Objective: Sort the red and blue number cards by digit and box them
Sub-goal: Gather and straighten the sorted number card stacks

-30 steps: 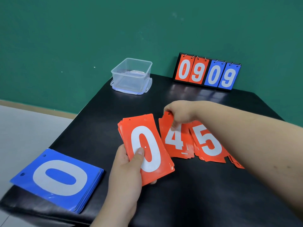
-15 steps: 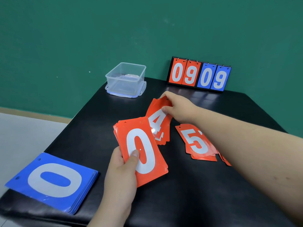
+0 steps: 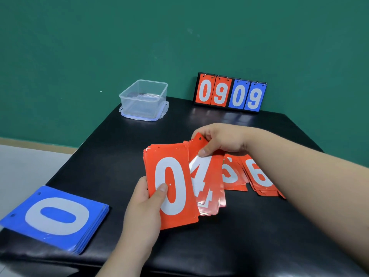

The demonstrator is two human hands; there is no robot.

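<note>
The red stack topped with a white 0 (image 3: 171,188) is sitting in the left hand (image 3: 145,198), with the thumb pressing on the digit and the fingers curling underneath. Just right of that grip and touching the stack's edge, the right hand (image 3: 221,140) is pinching the top of a bundle of red 4 cards (image 3: 207,176) beside a punched hole; the bundle's lower end is fanning out. Beyond that pinch, under the forearm, red piles showing 5 (image 3: 231,174) and 6 (image 3: 259,176) are lying on the black table (image 3: 259,236). Well left of the left grip, a blue stack (image 3: 56,216) is showing a white 0.

The step in hand seems to be gathering the reds in digit order, with the 4s joining the held stack; which digits lie under the 0 is hidden. The next move calls for squaring the fanned bundle before merging.

Far beyond both grips, a clear box (image 3: 144,96) is resting on its lid, and a scoreboard (image 3: 229,92) is reading 09 in red and 09 in blue; no brand is readable.
</note>
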